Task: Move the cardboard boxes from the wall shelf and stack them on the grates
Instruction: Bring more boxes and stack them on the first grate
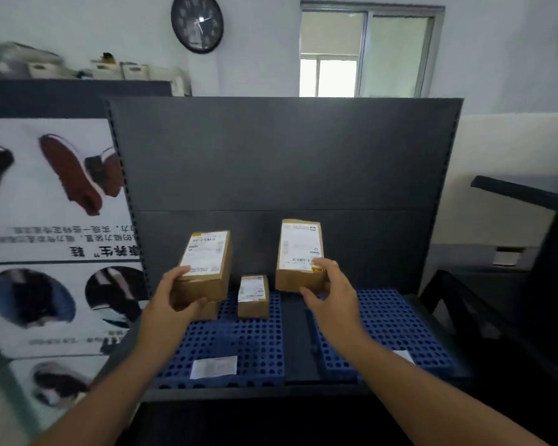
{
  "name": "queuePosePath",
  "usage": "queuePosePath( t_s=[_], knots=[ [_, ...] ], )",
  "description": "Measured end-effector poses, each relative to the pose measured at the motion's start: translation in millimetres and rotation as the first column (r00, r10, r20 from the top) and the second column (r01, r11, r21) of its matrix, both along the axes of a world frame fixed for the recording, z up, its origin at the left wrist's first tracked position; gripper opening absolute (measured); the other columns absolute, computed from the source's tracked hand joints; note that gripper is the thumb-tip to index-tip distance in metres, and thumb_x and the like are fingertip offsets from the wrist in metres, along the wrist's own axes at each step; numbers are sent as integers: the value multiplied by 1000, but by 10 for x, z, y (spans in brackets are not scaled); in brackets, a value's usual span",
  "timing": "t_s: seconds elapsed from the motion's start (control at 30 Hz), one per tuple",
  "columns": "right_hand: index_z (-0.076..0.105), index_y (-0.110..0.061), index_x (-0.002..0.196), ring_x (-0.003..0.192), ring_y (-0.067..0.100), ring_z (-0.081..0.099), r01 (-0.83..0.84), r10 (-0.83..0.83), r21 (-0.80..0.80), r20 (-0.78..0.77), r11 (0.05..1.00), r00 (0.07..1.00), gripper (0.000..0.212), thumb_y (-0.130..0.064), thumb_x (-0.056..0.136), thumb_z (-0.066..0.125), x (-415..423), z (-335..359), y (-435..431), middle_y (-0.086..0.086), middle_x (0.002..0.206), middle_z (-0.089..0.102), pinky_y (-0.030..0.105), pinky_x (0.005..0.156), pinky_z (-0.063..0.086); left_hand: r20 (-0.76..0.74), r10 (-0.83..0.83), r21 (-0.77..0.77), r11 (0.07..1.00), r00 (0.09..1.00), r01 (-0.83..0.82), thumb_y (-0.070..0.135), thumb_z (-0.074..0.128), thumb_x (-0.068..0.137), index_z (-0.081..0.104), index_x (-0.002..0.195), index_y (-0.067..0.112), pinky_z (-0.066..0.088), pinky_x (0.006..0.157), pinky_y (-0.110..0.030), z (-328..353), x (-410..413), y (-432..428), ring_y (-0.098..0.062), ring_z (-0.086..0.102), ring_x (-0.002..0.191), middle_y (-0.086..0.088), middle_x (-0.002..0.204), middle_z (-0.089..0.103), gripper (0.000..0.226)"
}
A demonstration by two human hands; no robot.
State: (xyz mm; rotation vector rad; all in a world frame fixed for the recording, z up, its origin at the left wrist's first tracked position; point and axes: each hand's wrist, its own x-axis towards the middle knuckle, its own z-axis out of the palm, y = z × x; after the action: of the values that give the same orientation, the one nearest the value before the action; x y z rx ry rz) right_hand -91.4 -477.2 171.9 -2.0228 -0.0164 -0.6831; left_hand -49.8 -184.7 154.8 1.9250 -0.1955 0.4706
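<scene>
My left hand (171, 296) grips a cardboard box with a white label (207, 268), held over the back of the left blue grate (239, 342); another box (211, 310) shows partly beneath it. My right hand (331, 291) grips a taller labelled box (298, 252) above the gap between the grates. A small labelled box (253, 296) stands on the left grate between the two held boxes. The right blue grate (397, 323) carries no box.
A dark grey back panel (284, 156) rises behind the grates. A shoe poster (52, 226) leans at the left. A dark table edge (525, 191) juts in at the right. White paper slips (214, 366) lie on the grates' front.
</scene>
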Motion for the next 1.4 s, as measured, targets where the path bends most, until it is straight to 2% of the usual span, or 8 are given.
queuePosePath(
  t_s=[0.2, 0.33, 0.6, 0.73, 0.87, 1.0, 1.23, 1.4],
  knots=[
    [47, -40, 127, 111, 13, 53, -52, 53, 8, -237, 999, 970, 54, -19, 86, 74, 263, -818, 605, -5, 133, 50, 28, 96, 50, -194, 22, 41, 999, 981, -15, 17, 79, 82, 46, 117, 56, 54, 93, -43, -745, 98, 535, -24, 59, 112, -7, 134, 58, 62],
    [44, -49, 118, 110, 8, 49, -86, 102, 63, -334, 994, 937, 55, -18, 85, 75, 362, -1199, 804, -12, 132, 46, 26, 99, 47, -268, 22, 104, 995, 963, 6, 18, 82, 78, 45, 116, 56, 49, 87, -26, -1068, 181, 580, -16, 54, 102, -5, 132, 59, 65],
    [43, -62, 107, 103, -4, 47, -80, 77, 7, -370, 997, 926, 64, -15, 82, 77, 422, -1609, 887, -36, 115, 43, 22, 102, 41, -191, 44, 183, 983, 981, -9, 8, 84, 75, 49, 124, 42, 49, 98, -34, -1381, 238, 593, -17, 53, 115, 1, 133, 55, 69],
    [42, -63, 108, 104, -26, 38, -93, 67, -59, -355, 994, 932, 64, -18, 80, 78, 340, -1698, 830, -43, 117, 38, 13, 102, 35, -185, 47, 248, 969, 982, 0, 12, 83, 77, 47, 125, 44, 47, 100, -34, -1450, 197, 612, -19, 53, 119, 4, 133, 53, 67],
    [37, -62, 108, 113, -10, 40, -137, 85, -111, -381, 984, 921, 63, -20, 83, 76, 329, -1660, 832, -37, 121, 39, 13, 105, 30, -223, 24, 278, 960, 975, 40, 23, 81, 80, 42, 125, 50, 46, 97, -30, -1468, 196, 584, -19, 52, 122, 8, 134, 53, 66],
    [33, -59, 108, 124, 1, 42, -170, 92, -142, -439, 975, 894, 57, -24, 86, 72, 363, -1623, 840, -20, 133, 43, 14, 106, 28, -257, 51, 270, 962, 965, 21, 23, 80, 80, 41, 122, 53, 46, 94, -31, -1523, 240, 562, -22, 54, 119, -1, 137, 56, 65],
    [23, -67, 112, 132, 4, 35, -192, 125, -133, -397, 972, 909, 61, -34, 88, 68, 348, -1585, 724, -20, 141, 34, 24, 111, 29, -179, 60, 289, 957, 982, -6, 25, 88, 70, 40, 123, 56, 39, 108, -43, -1479, 266, 508, -24, 42, 133, -3, 147, 44, 78],
    [24, -62, 128, 134, 4, 31, -135, 85, -165, -275, 977, 958, 55, -52, 89, 61, 397, -1361, 539, -18, 147, 30, 25, 110, 30, -90, 48, 330, 944, 995, -16, 53, 82, 64, 42, 129, 51, 33, 110, -47, -1227, 350, 380, -21, 33, 136, 1, 150, 37, 76]
  ],
)
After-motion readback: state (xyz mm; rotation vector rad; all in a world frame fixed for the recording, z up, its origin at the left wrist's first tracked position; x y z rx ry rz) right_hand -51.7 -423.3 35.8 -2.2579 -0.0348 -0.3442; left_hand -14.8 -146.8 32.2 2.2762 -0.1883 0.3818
